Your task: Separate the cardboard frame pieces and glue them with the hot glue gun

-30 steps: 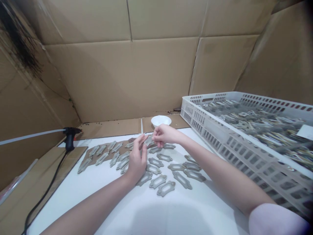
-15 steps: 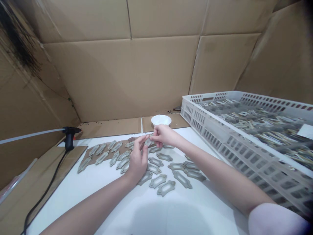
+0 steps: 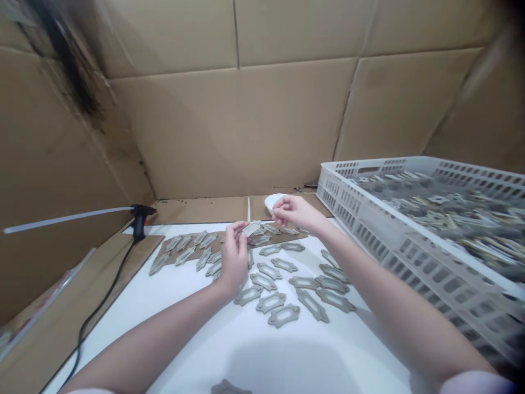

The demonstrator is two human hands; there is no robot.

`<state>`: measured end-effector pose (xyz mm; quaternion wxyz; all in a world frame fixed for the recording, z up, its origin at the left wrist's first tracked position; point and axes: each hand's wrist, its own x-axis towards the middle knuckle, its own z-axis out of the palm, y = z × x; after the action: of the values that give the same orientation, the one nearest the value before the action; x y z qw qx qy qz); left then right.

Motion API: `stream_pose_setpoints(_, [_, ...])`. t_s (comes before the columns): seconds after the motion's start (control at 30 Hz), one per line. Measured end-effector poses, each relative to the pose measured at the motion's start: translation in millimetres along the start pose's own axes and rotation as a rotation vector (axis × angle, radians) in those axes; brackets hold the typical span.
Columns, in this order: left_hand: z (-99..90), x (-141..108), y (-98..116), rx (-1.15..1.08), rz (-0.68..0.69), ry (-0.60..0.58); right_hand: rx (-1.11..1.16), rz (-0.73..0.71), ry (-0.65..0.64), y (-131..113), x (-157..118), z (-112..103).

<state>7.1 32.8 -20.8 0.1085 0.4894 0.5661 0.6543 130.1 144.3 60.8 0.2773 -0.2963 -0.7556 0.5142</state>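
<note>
Your left hand [image 3: 235, 260] grasps one grey openwork frame [image 3: 252, 227] between thumb and fingers, tilted up over the far part of the white table [image 3: 192, 355]. Your right hand [image 3: 298, 213] is raised beside it, fingertips drawn together just in front of a white bowl [image 3: 270, 201]; you can't tell from here whether anything is pinched there. Below and nearer to you than both hands, loose frames [image 3: 274, 316] spread over the bare white top, some overlapping, while more lie on a brown strip [image 3: 194, 253] reaching left of your left hand. Further left sits a black glue gun [image 3: 140, 223], its pale stick [image 3: 69, 220] pointing outward and its cord [image 3: 104, 301] running toward you. To the right of your right hand stands a white slotted crate [image 3: 348, 205] full of similar-looking pieces. Cardboard walls [image 3: 229, 131] close in the space beyond your hands and on either side, with dark strands [image 3: 74, 60] hanging at upper left.
</note>
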Motion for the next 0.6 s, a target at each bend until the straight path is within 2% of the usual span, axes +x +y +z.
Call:
stream_pose_setpoints(0.13, [-15.8,15.2,4.3,0.019,-0.072,0.048,0.006,0.007,0.002,-1.8,-0.7,-3.0])
stream_pose_setpoints(0.2, [-35.3,21.0,7.6,0.091,-0.148,0.039,-0.017,0.010,-0.012,-2.8,-1.8,-4.4])
stream_pose_setpoints(0.3, [-76.3,20.4,12.5,0.199,-0.254,0.050,-0.041,0.005,-0.034,-1.8,-2.6,-4.4])
stream_pose_setpoints(0.4, [-118.7,5.8,17.4,0.308,-0.380,0.011,-0.064,-0.027,-0.058,0.9,-2.9,-2.8])
stream_pose_setpoints(0.47, [-140.6,-9.1,19.6,0.384,-0.444,-0.009,-0.089,-0.047,-0.072,1.2,-4.0,-2.3])
stream_pose_setpoints(0.6, [-164.2,-36.0,17.2,0.537,-0.527,-0.068,-0.127,-0.041,-0.082,-2.5,-8.0,-3.3])
